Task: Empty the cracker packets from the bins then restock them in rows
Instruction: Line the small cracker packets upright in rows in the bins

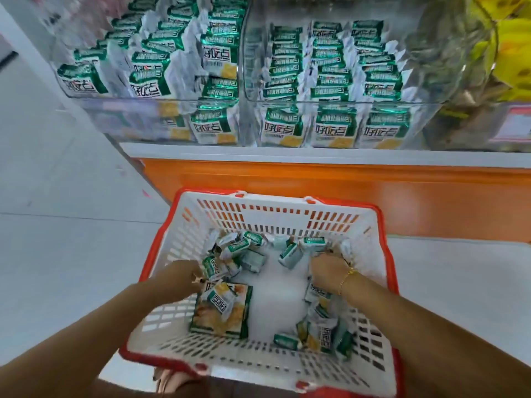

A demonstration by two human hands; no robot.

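Red-rimmed basket (287, 216) below the clear bins (330, 102), with loose cracker packets (288, 255) scattered over its bottom: left hand (184, 275) curled round a packet at the left wall, right hand (327, 267) buried among packets at the right wall, its grip lost in blur, so cannot tell. Gather several at once, all facing one way with green tops level, rather than single ones. Carry them up to the left bin (115, 119), not yet full, and seat them upright against the standing row, pressing back to stop toppling.
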